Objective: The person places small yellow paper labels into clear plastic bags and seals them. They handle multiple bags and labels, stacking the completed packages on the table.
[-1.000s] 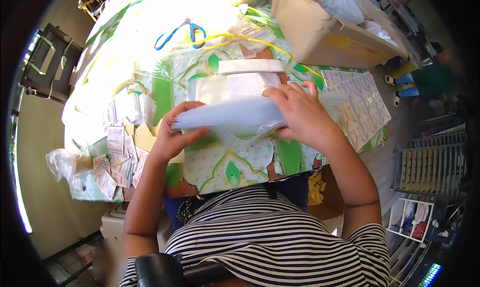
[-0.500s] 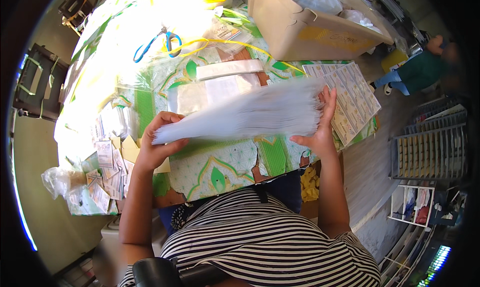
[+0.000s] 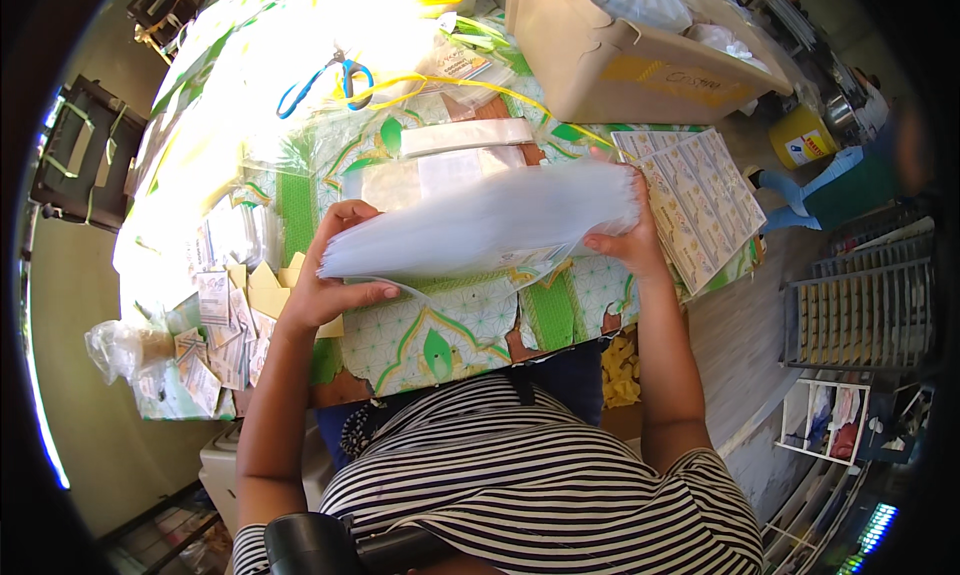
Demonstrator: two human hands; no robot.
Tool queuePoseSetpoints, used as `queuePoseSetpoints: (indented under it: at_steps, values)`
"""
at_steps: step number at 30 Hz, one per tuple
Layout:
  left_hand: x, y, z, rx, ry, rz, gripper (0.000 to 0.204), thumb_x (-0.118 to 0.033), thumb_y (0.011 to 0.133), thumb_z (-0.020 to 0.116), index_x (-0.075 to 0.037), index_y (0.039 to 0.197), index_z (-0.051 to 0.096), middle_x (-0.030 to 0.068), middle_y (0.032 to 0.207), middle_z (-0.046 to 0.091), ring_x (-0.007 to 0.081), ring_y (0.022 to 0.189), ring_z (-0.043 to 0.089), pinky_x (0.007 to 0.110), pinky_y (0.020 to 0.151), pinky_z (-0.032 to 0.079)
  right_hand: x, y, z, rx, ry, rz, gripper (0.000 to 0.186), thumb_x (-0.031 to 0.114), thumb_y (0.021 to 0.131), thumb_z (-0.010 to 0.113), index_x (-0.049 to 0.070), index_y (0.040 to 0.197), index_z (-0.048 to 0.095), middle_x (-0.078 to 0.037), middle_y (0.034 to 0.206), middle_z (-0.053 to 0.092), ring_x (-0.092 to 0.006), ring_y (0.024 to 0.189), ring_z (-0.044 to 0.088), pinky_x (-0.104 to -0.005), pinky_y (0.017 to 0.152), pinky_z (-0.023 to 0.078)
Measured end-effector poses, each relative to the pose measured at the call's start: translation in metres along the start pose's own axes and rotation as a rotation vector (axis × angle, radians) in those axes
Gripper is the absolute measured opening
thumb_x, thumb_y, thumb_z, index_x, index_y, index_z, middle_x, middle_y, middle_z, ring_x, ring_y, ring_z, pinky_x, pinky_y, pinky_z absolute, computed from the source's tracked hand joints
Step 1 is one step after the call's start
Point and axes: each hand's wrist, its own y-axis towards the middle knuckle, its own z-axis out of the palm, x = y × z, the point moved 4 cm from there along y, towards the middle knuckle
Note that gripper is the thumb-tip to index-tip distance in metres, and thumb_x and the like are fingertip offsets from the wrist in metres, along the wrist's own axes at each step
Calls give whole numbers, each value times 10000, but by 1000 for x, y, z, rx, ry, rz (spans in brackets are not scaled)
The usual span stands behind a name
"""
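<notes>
Torn green-and-white table covering (image 3: 400,350) lies beneath a thick stack of translucent sheets (image 3: 470,225), held up between both hands. The left hand (image 3: 313,293) pinches one end; the right hand (image 3: 643,247) spreads thumb and fingers around the other. Evening the stack seems underway; the next move calls for balanced pressure at both ends.

The view looks from the person's head, through the left of two side-by-side fisheye lenses, down and forward past the striped shirt (image 3: 540,465) at the bottom of the frame. The table (image 3: 400,350) is near, its front edge slanting upward to the right below centre; left hand (image 3: 315,293) and right hand (image 3: 635,250) flank the middle. Edges bend toward a dark rim, taking in wall (image 3: 90,385) at left, floor (image 3: 725,350) at right.
</notes>
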Motion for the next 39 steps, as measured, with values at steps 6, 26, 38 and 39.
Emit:
queuePoseSetpoints:
  at_steps: [6,26,38,39]
  values:
    - [7,-4,0,-200,43,-48,525,-42,702,816,-50,1139,525,37,1106,586,132,1033,553,299,921,450,10,-15,11,-185,84,-24,938,61,655,868,89,1433,345,-85,1276,531,-222,1212,507,-382,1025,437]
    - [13,-15,9,-206,41,-178,451,-42,811,779,-28,1185,528,42,1075,626,139,1014,590,298,887,487,7,-33,7,-13,-241,146,493,158,898,722,4,1295,474,-68,1155,611,-145,1058,579,-317,917,476]
    - [-17,99,130,-1,-515,-602,441,-96,887,714,57,1255,527,167,1199,626,273,1071,642,431,895,570,64,10,-157,-259,-196,647,410,203,886,733,-7,1205,587,-95,1066,679,-164,907,668,-322,765,564]
    - [-16,116,146,35,-566,-600,444,-95,892,708,63,1262,521,168,1207,623,280,1078,641,439,898,570,64,16,-179,-255,-194,649,414,205,874,744,-14,1191,593,-111,1058,683,-180,893,677,-334,758,570]
